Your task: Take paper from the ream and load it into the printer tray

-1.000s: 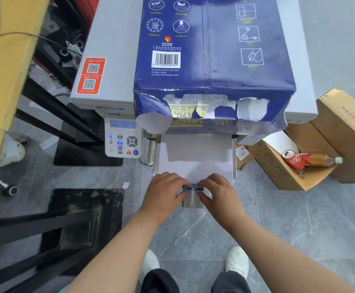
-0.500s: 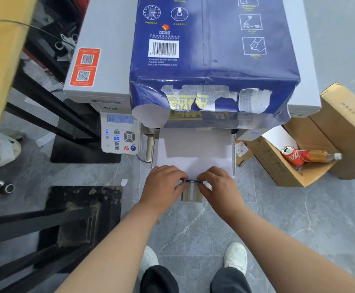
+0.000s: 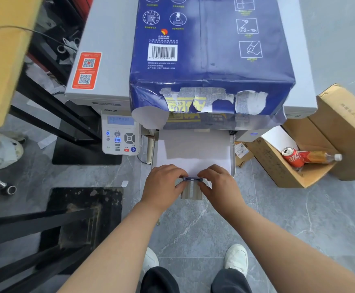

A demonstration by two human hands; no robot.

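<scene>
Both hands meet at the near end of the printer tray (image 3: pixel 232 157). The left hand (image 3: pixel 163 185) and the right hand (image 3: pixel 219 185) each curl their fingers onto the small dark paper guide (image 3: pixel 192 179) at the tray's front, pinching it from either side. A white stack of paper (image 3: pixel 193 154) lies flat in the tray, its near edge just beyond the fingertips and its far end under the printer (image 3: pixel 107 60).

The ream (image 3: pixel 210 60), in its torn blue wrapper, sits on top of the printer with its open end hanging over the tray mouth. A cardboard box (image 3: pixel 278 166) holding a red can (image 3: pixel 293 157) and a bottle (image 3: pixel 322 156) stands on the floor to the right.

The step in hand looks like setting the guide against the stack. The risks, as I judge them: pushing the guide too hard could buckle the sheets and cause a jam; leaving it slack could let the paper feed crooked. If the stack sits askew between the side rails, closing the tray may crease the corners. The overhanging ream could also slip forward if the printer is knocked.
</scene>
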